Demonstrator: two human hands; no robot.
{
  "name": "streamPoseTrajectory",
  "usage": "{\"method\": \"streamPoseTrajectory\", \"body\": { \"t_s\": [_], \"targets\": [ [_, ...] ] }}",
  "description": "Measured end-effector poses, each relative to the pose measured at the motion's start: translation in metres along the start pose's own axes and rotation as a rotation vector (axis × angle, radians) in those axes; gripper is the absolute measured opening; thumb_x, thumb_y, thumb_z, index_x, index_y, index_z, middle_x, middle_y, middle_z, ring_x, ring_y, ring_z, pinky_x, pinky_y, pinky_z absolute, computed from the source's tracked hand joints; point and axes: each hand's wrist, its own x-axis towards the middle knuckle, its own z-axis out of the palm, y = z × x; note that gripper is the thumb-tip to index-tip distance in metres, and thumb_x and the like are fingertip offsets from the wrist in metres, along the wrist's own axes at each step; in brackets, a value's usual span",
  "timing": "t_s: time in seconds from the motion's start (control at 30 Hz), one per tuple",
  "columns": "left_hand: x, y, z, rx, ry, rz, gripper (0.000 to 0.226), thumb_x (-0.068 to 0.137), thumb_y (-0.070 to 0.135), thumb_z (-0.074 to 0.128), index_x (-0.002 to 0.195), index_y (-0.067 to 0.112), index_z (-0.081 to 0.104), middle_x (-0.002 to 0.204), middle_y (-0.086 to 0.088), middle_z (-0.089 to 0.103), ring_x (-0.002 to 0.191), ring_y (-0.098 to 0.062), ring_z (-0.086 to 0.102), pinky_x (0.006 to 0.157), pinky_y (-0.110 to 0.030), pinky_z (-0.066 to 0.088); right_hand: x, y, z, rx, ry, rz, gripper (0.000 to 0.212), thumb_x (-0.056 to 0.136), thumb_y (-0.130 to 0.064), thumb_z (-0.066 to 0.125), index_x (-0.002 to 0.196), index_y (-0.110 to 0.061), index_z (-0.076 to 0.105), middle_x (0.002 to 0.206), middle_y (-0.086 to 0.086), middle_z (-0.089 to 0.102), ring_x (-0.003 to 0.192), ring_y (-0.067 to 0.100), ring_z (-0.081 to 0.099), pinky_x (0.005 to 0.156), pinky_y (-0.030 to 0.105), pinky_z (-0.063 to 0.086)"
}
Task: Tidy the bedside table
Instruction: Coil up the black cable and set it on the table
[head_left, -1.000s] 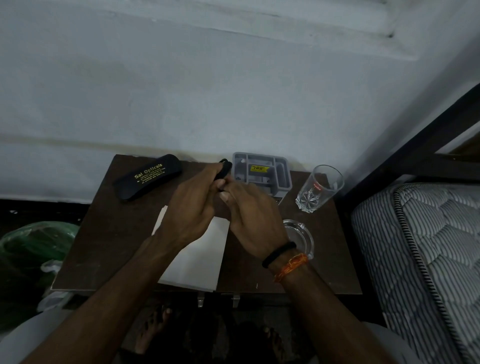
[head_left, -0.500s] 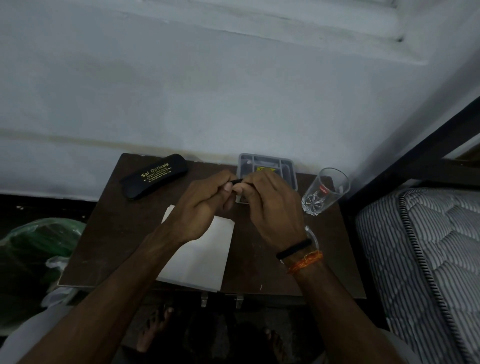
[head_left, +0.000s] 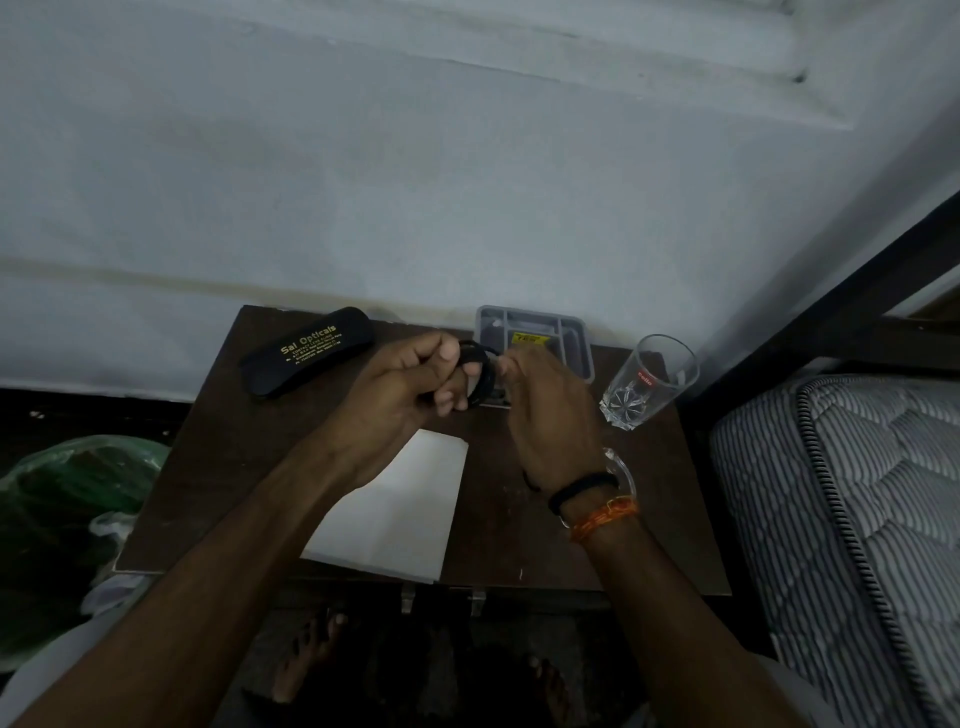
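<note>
Holding a small black band (head_left: 480, 375) at frame centre, above the bedside table (head_left: 218, 467): left hand (head_left: 400, 395) curled round it, right hand (head_left: 545, 415) pinching its near side, probably looping it compact for the grey organiser tray (head_left: 582, 343) just behind. Reading "Sai Opticals" in gold on black case (head_left: 306, 358), upper left; "cello" in red on glass tumbler (head_left: 649, 379), right of tray; yellow tray label illegible.

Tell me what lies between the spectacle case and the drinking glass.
In the head view, both hands, left and right, gripping a black band, sit between spectacle case and glass, before the grey organiser tray.
</note>
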Motion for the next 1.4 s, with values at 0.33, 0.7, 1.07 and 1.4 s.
{"method": "streamPoseTrajectory", "body": {
  "t_s": [0.33, 0.7, 1.07, 1.4],
  "targets": [
    [0.006, -0.001, 0.004, -0.374, 0.155, 0.041, 0.021, 0.093, 0.012, 0.050, 0.105, -0.001, 0.061, 0.074, -0.004, 0.053, 0.067, -0.009, 0.051, 0.077, -0.022, 0.053, -0.011, -0.016, 0.018, 0.092, -0.277, 0.102, 0.023, 0.100, -0.022, 0.039, 0.090, -0.009, 0.056, 0.078, 0.009, 0.063, 0.072, 0.025, 0.061, 0.069, 0.047, 0.051],
    [0.003, -0.024, 0.001, 0.595, 0.261, 0.255, 0.016, 0.103, 0.014, 0.040, 0.107, 0.006, 0.053, 0.086, -0.007, 0.059, 0.074, -0.010, 0.056, 0.064, -0.023, 0.048, -0.019, -0.039, 0.012, 0.049, -0.336, -0.061, 0.020, 0.098, -0.015, 0.044, 0.091, -0.007, 0.060, 0.071, 0.006, 0.061, 0.057, 0.019, 0.052, 0.053, 0.032, 0.042],
    [0.002, -0.023, -0.002, 0.580, 0.106, 0.186, 0.031, 0.100, 0.028, 0.038, 0.111, 0.010, 0.060, 0.099, -0.008, 0.065, 0.095, -0.016, 0.062, 0.087, -0.027, 0.049, -0.005, -0.027, -0.012, -0.088, -0.095, -0.199, 0.022, 0.099, -0.026, 0.046, 0.088, -0.014, 0.061, 0.082, -0.001, 0.058, 0.064, 0.013, 0.051, 0.055, 0.029, 0.043],
    [0.003, -0.013, -0.003, 0.571, -0.060, -0.071, 0.034, 0.100, 0.020, 0.043, 0.095, -0.004, 0.067, 0.088, -0.021, 0.066, 0.087, -0.034, 0.063, 0.087, -0.050, 0.049, 0.001, -0.016, -0.024, -0.092, -0.192, -0.175, 0.026, 0.090, -0.020, 0.066, 0.113, -0.008, 0.067, 0.102, 0.011, 0.059, 0.089, 0.022, 0.059, 0.072, 0.025, 0.044]
  ]
}}
